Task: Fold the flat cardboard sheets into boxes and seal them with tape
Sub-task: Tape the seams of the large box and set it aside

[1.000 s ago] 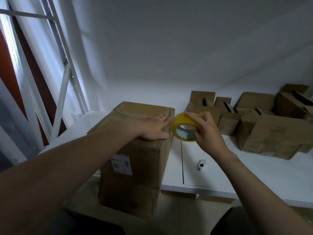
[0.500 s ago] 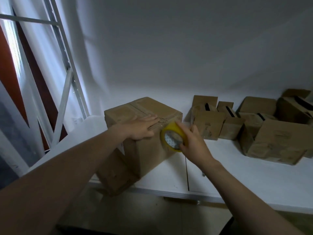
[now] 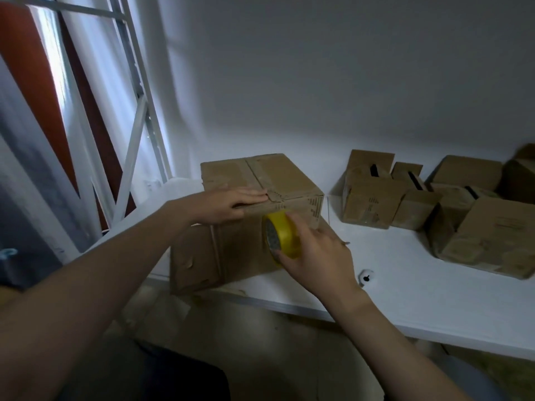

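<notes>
Head view shows your left hand [image 3: 231, 204] pressing flat, fingers straight, on the cardboard box [image 3: 278, 180] on the table [image 3: 405, 273]. Your right hand [image 3: 315, 253] grips the yellow tape roll [image 3: 282, 238] against the box's front.

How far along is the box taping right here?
Done: folded boxes stand rightward on the table; the near box already carries tape on top. In hand: left hand presses its top, right hand holds the yellow tape roll against its front. Left: finishing that strip.

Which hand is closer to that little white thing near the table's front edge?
Right. The right hand, gripping the yellow tape roll, is just left of the white thing; the left hand rests flat on the box, farther left.
</notes>
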### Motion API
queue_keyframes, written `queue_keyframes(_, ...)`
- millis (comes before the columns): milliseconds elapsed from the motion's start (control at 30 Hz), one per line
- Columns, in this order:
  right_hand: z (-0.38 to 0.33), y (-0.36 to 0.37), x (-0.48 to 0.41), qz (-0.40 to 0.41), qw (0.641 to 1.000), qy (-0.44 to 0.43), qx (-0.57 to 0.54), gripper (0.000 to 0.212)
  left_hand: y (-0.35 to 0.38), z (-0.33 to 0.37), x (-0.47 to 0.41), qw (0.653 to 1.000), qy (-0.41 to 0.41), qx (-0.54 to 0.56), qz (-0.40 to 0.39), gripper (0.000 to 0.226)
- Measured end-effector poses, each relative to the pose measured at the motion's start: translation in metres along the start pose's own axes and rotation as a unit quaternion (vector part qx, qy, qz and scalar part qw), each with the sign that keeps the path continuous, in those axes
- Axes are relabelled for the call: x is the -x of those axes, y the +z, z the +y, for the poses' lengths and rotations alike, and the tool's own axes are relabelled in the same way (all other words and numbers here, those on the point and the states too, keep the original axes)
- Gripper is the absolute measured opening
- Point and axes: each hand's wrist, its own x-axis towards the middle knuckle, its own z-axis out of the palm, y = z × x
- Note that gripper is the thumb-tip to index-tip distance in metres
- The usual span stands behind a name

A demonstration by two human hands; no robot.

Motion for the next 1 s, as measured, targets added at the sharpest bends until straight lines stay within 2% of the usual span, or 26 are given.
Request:
queue_keyframes(167, -0.023, 0.006, -0.005, -0.021, 0.999, 0.031, 0.011, 0.079, 0.004, -0.018, 0.007, 0.999, -0.011, -0.016, 0.03, 0.052)
queue_keyframes(300, -0.026, 0.007, -0.015, -0.059, 0.998, 0.003, 0.026, 0.084, 0.002, -0.034, 0.017, 0.998, -0.023, 0.006, 0.055, 0.048)
queue_keyframes(367, -0.022, 0.005, -0.028, -0.078, 0.996, -0.02, 0.034, 0.079, 0.001, -0.041, 0.019, 0.997, -0.025, 0.018, 0.073, 0.046)
queue_keyframes(433, -0.018, 0.004, -0.045, -0.064, 0.996, -0.059, 0.033, 0.068, 0.0, -0.048, 0.021, 0.992, -0.022, 0.027, 0.118, 0.044)
queue_keyframes(567, -0.008, 0.016, -0.097, -0.054, 0.99, -0.125, -0.034, 0.056, 0.002, -0.065, 0.026, 0.977, -0.043, 0.06, 0.2, 0.039)
queue_keyframes(633, -0.002, 0.029, -0.126, -0.105, 0.982, -0.136, -0.079, 0.052, 0.004, -0.07, 0.025, 0.972, -0.047, 0.079, 0.217, 0.038)
queue_keyframes(767, 0.008, 0.052, -0.158, -0.247, 0.957, -0.083, -0.127, 0.053, 0.003, -0.076, 0.022, 0.963, -0.064, 0.091, 0.247, 0.036)
queue_keyframes(867, 0.008, 0.063, -0.16, -0.239, 0.962, -0.09, -0.099, 0.057, 0.006, -0.069, 0.023, 0.939, -0.146, -0.007, 0.31, 0.031)
queue_keyframes(933, 0.007, 0.066, -0.159, -0.227, 0.964, -0.096, -0.102, 0.056, 0.015, -0.049, 0.026, 0.902, -0.212, -0.071, 0.37, 0.015)
queue_keyframes(1000, 0.008, 0.068, -0.158, -0.217, 0.964, -0.123, -0.087, 0.053, 0.025, -0.019, 0.032, 0.879, -0.235, 0.042, 0.412, 0.005)
